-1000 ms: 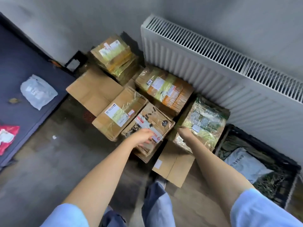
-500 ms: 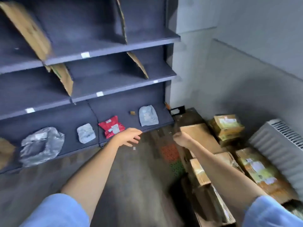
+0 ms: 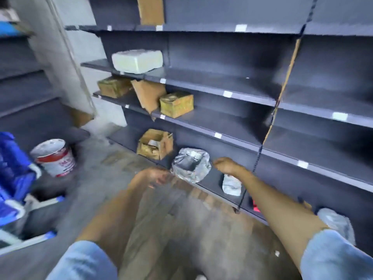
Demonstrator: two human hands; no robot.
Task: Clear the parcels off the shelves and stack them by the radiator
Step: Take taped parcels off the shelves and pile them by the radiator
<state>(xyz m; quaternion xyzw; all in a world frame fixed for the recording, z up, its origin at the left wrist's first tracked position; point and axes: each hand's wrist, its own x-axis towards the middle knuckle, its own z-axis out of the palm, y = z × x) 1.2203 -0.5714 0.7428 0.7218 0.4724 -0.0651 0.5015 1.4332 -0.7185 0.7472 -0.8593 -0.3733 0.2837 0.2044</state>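
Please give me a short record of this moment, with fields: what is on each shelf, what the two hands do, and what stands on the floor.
upper shelf: white block parcel
middle shelf: two brown boxes, torn cardboard between them
bottom shelf: open box, large silver bag, small silver bag, another grey bag
left hand: blurred, holds nothing
right hand: beside the large silver bag, holds nothing
floor: white bucket
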